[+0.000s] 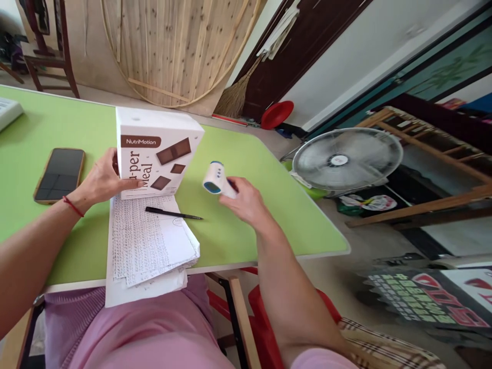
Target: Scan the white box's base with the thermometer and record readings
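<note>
My left hand [103, 177] grips the lower left side of a white cardboard box [188, 134] with brown "NutriMotion" print, its thumb across the front. The box stands upright on the green table, at the top end of a stack of handwritten papers [142, 246]. In my right hand [246, 200] is a white and blue infrared thermometer [215, 179], held by its handle above the table, to the right of the box and apart from it. A black pen [173, 213] lies across the papers between both hands.
A smartphone [59, 175] lies on the green table [277, 205] left of the box. A white object [8, 113] sits at the far left edge. Beyond the table's right side stands a fan [346, 159] near a wooden rack [438, 154]. Papers overhang the front edge.
</note>
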The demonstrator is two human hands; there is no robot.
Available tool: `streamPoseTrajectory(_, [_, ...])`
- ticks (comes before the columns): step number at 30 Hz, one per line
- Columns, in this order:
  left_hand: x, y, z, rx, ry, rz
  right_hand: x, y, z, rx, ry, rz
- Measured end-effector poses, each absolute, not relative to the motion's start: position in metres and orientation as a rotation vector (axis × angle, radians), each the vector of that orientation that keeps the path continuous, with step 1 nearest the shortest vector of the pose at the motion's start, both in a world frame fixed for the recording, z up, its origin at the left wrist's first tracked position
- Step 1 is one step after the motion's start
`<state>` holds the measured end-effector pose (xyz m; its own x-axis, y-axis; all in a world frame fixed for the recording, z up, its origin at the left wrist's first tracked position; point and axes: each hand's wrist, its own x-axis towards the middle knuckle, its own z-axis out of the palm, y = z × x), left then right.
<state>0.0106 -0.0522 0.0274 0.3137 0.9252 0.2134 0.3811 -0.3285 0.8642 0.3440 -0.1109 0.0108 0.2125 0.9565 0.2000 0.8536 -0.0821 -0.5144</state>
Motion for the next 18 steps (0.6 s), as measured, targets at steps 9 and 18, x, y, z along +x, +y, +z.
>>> streamPoseTrajectory(9, [0.019,-0.066,0.041,1.82,0.972,0.774,0.236,-0.207,0.03,-0.779,-1.107,1.392])
streamPoseTrajectory(18, [0.021,-0.064,0.043,1.802,0.675,0.638,0.211,-0.204,-0.001,-0.861,-0.961,1.558])
